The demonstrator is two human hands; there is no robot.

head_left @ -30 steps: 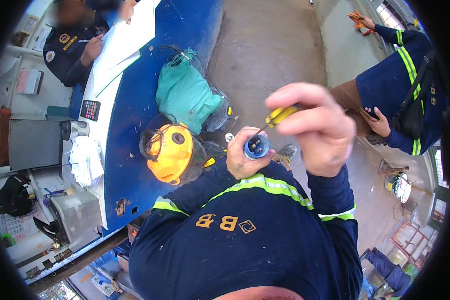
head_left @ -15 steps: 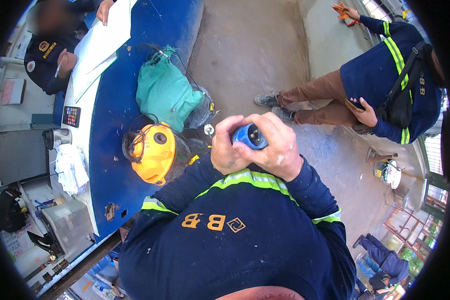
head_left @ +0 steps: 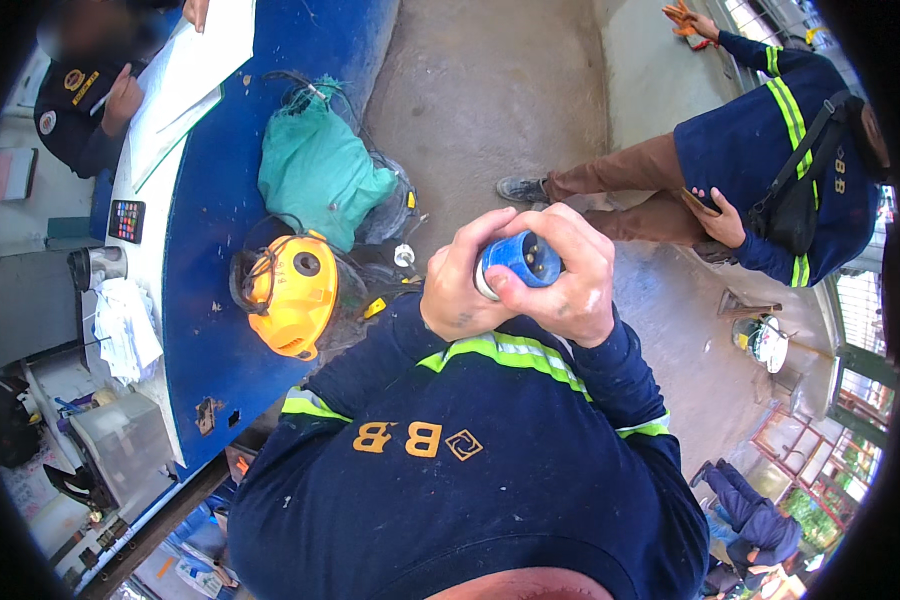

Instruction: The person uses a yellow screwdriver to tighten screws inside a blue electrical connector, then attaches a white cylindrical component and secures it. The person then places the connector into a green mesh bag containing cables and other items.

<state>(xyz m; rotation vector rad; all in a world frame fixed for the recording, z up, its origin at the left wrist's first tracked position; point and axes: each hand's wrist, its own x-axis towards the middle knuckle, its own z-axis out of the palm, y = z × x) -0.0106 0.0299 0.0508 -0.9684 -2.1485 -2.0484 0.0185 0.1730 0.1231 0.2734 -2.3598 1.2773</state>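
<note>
A round blue industrial plug [head_left: 513, 255] is held between both hands in front of my chest. Dark pins show inside its raised end. My left hand [head_left: 458, 285] is wrapped round the white-edged left side of the plug. From the right, my right hand [head_left: 582, 272] curls over the blue body, its thumb lying across the plug. The palms hide the lower part of the plug, and I cannot make out any cable from it. Left of my hands is a yellow hard hat [head_left: 295, 300] with a clear visor, beside a green mesh sack [head_left: 322, 178].
A blue counter [head_left: 205, 350] curves along my left, with papers [head_left: 195, 75] and a calculator-like device [head_left: 127, 221] on its white top. Behind it a person holds a pen. Another person [head_left: 760, 160] stands to the right holding a phone. A white bucket [head_left: 770, 343] stands farther right.
The plug has tilted and turned rightward in my hands, showing more of its white-edged left end. The surroundings have shifted slightly left in view.
</note>
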